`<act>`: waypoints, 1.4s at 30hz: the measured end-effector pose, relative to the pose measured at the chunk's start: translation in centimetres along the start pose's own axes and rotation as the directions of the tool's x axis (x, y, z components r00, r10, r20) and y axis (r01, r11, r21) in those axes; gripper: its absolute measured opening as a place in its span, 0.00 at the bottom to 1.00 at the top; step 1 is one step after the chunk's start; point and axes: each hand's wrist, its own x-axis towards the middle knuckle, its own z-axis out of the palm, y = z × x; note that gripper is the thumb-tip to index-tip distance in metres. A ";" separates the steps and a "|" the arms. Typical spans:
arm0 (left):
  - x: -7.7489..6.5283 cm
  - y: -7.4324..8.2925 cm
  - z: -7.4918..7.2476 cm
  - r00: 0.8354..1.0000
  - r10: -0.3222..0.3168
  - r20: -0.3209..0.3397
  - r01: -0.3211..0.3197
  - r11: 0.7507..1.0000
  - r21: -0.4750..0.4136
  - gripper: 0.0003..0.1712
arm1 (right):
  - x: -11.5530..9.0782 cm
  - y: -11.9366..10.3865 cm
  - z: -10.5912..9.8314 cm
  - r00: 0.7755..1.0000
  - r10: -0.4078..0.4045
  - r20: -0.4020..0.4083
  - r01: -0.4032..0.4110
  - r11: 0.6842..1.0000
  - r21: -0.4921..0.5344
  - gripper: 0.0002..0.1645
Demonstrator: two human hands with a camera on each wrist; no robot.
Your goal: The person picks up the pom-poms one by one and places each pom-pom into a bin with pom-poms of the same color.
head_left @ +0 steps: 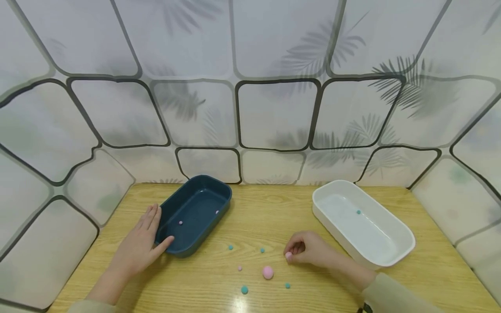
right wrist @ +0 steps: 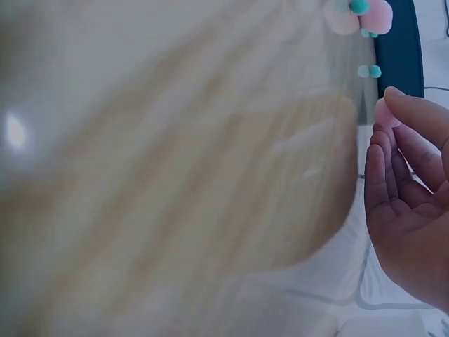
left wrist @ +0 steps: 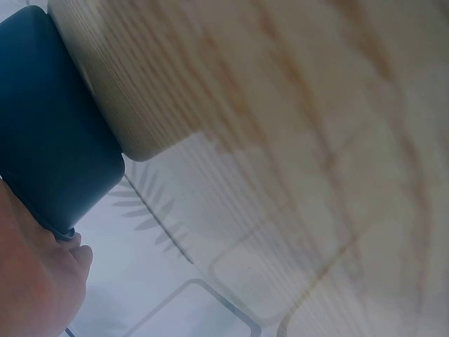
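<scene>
My left hand (head_left: pixel 137 250) lies against the left side of a dark blue rectangular basin (head_left: pixel 225 191), its fingers straight along the wall and the thumb at the near rim. Two tiny pale pink balls, one of them this ball (head_left: pixel 181 222), are inside. In the left wrist view, that hand (left wrist: pixel 38 274) touches the basin's edge (left wrist: pixel 56 126). Between thumb and fingertips my right hand (head_left: pixel 313 250) pinches a small pink ball (head_left: pixel 288 255), just left of a white basin (head_left: pixel 332 221). The right wrist view also shows the pinched pink ball (right wrist: pixel 386 114).
On the wooden table (head_left: pixel 270 208) between the basins lie a larger pink ball (head_left: pixel 268 272), a tiny pink ball (head_left: pixel 240 268) and several teal balls, the biggest being this teal ball (head_left: pixel 244 290). One teal ball (head_left: pixel 358 212) sits in the white basin. A patterned wall (head_left: pixel 274 117) stands behind.
</scene>
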 end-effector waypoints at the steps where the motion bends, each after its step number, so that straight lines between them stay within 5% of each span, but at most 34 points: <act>1: 0.0 0.0 0.0 1.000 -0.001 0.001 0.001 1.000 -0.001 0.57 | 0.1 -0.1 -0.1 1.000 -0.001 -0.003 0.001 1.000 -0.006 0.05; 20: 0.0 -0.1 0.2 1.000 0.001 -0.002 -0.001 1.000 -0.007 0.56 | 5.1 -3.6 0.1 0.998 -0.031 -0.054 0.028 0.998 -0.058 0.04; 42: 0.0 -0.2 0.3 1.000 0.006 -0.005 -0.006 1.000 -0.010 0.56 | 13.6 -9.3 1.3 0.992 -0.095 -0.079 0.091 0.994 -0.054 0.09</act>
